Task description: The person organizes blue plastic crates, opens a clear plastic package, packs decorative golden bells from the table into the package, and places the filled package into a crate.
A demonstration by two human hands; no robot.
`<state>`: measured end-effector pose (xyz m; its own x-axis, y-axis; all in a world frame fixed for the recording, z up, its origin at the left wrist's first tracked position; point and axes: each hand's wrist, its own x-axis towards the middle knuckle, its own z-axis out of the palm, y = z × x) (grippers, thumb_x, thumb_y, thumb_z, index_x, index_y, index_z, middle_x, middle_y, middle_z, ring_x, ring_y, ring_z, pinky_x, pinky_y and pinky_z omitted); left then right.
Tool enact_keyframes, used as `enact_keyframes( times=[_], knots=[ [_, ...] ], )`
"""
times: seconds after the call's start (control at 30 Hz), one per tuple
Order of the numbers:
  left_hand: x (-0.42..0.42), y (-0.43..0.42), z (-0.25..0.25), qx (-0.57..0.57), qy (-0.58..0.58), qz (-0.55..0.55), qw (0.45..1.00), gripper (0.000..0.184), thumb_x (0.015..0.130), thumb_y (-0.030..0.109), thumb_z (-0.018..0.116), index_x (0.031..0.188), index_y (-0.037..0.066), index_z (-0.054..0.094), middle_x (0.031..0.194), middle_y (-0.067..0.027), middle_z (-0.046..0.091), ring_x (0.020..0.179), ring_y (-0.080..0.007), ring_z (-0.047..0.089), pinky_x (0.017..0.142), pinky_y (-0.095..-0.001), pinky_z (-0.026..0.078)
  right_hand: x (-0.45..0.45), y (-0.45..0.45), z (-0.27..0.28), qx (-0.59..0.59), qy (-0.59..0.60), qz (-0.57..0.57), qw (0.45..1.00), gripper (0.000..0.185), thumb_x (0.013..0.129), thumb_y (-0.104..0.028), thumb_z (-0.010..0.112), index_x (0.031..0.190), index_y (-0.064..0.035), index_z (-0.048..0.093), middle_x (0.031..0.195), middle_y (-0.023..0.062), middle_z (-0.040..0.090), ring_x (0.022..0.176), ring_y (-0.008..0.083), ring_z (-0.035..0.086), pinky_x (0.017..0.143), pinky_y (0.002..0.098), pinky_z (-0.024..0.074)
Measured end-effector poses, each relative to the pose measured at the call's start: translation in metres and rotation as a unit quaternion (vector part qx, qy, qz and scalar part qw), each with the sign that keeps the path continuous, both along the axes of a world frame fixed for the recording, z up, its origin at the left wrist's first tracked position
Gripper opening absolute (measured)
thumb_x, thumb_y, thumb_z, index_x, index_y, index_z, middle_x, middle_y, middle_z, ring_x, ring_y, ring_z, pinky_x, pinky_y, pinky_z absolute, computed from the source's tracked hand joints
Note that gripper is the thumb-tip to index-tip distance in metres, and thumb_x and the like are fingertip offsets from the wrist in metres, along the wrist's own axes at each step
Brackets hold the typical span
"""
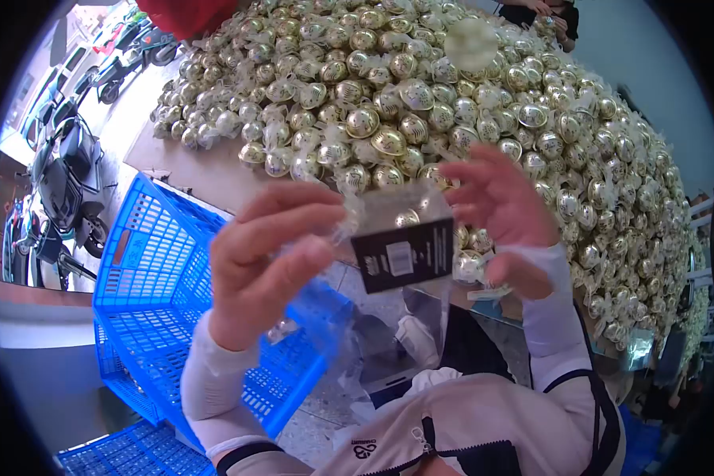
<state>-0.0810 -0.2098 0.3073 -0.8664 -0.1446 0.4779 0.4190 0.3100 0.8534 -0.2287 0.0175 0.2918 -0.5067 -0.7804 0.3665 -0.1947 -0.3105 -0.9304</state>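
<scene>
the left hand [266, 258] is partly curled at one side of a clear box with a black panel [404, 258]; blur hides whether it grips. the right hand [504, 210] is spread wide, thumb well apart from fingers, by the box's other side; contact is unclear. below and outside the left hand stands a blue basket [147, 301]. beyond both hands, wrapped gold balls [389, 141] heap over the tabletop [206, 173].

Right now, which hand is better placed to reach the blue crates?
Likely left: the left hand is on the same side as the blue crates, while the right hand is across the box from them.
</scene>
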Motion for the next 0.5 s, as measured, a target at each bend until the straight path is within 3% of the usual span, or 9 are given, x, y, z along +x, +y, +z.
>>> enact_keyframes(
  times=[0.07,0.1,0.17,0.2,0.27,0.37,0.4,0.43,0.5],
  knots=[
    [0.019,0.012,0.004,0.019,-0.001,0.069,0.997,0.025,0.084,0.012,0.056,0.100,-0.006,0.063,0.107,-0.0182,0.058,0.098,-0.0235,0.056,0.082,-0.0325,0.045,-0.015,0.029,0.014,-0.102,-0.026,-0.003,0.994,0.094,0.073,-0.047,0.070,0.139,-0.0007,0.022,0.125,0.0206,0.049,0.105,0.0264,0.056,0.088,0.0363,0.0482],
    [0.031,0.017,0.007,0.012,-0.005,0.109,0.994,0.029,0.086,0.016,0.052,0.100,-0.007,0.062,0.109,-0.0207,0.056,0.101,-0.0261,0.055,0.087,-0.0340,0.043,-0.011,0.057,0.026,-0.073,0.066,-0.078,0.992,0.092,0.078,-0.054,0.061,0.139,0.0032,0.020,0.125,0.0221,0.049,0.100,0.0267,0.058,0.084,0.0364,0.0508],
    [0.060,0.019,0.005,-0.089,-0.018,0.227,0.970,0.031,0.091,0.015,0.046,0.111,-0.006,0.057,0.117,-0.0190,0.054,0.106,-0.0270,0.053,0.088,-0.0354,0.043,-0.012,0.135,0.028,-0.115,0.091,-0.128,0.981,0.089,0.082,-0.053,0.057,0.138,0.0060,0.020,0.122,0.0204,0.051,0.097,0.0211,0.056,0.088,0.0377,0.0451],
    [0.075,0.022,0.005,-0.221,-0.042,0.306,0.925,0.035,0.093,0.017,0.043,0.119,-0.005,0.050,0.122,-0.0180,0.051,0.111,-0.0291,0.051,0.090,-0.0374,0.042,-0.008,0.183,0.029,-0.144,0.092,-0.147,0.974,0.087,0.082,-0.050,0.058,0.138,0.0057,0.021,0.117,0.0172,0.053,0.093,0.0189,0.055,0.088,0.0370,0.0430],
    [0.111,0.005,-0.011,-0.252,-0.037,0.351,0.901,0.044,0.096,0.023,0.039,0.131,-0.003,0.037,0.131,-0.0161,0.044,0.119,-0.0325,0.045,0.095,-0.0419,0.039,0.002,0.279,0.033,-0.203,0.102,-0.176,0.958,0.072,0.084,-0.042,0.058,0.133,0.0036,0.030,0.111,0.0139,0.057,0.088,0.0180,0.054,0.086,0.0338,0.0434],
    [0.121,0.050,-0.025,0.127,-0.031,0.359,0.924,0.052,0.098,0.030,0.034,0.138,-0.001,0.026,0.140,-0.0159,0.034,0.128,-0.0345,0.035,0.105,-0.0480,0.026,0.045,0.449,0.054,-0.374,0.156,-0.156,0.901,0.042,0.090,-0.031,0.054,0.120,-0.0019,0.054,0.105,0.0138,0.061,0.083,0.0219,0.057,0.078,0.0265,0.0511],
    [0.123,0.075,-0.034,0.245,0.002,0.325,0.913,0.052,0.098,0.031,0.032,0.138,0.000,0.026,0.140,-0.0160,0.033,0.129,-0.0342,0.034,0.106,-0.0480,0.024,0.062,0.505,0.058,-0.470,0.279,-0.304,0.780,0.027,0.092,-0.034,0.047,0.083,-0.0110,0.056,0.078,0.0012,0.058,0.077,0.0167,0.056,0.082,0.0398,0.0407],
    [0.123,0.099,-0.042,0.357,0.033,0.287,0.888,0.052,0.098,0.032,0.031,0.139,0.000,0.026,0.141,-0.0160,0.032,0.131,-0.0339,0.032,0.107,-0.0480,0.022,0.077,0.588,0.057,-0.500,0.345,-0.291,0.739,0.021,0.090,-0.025,0.049,0.074,-0.0111,0.047,0.069,0.0027,0.049,0.074,0.0199,0.048,0.077,0.0391,0.0388],
    [0.113,0.149,-0.070,0.395,0.026,0.290,0.872,0.054,0.098,0.037,0.027,0.141,0.004,0.024,0.144,-0.0147,0.028,0.134,-0.0324,0.024,0.109,-0.0471,0.017,0.093,0.611,0.016,-0.461,0.198,-0.300,0.811,0.025,0.082,-0.034,0.056,0.082,-0.0095,0.052,0.085,0.0060,0.051,0.086,0.0217,0.049,0.084,0.0398,0.0381]
  ],
)
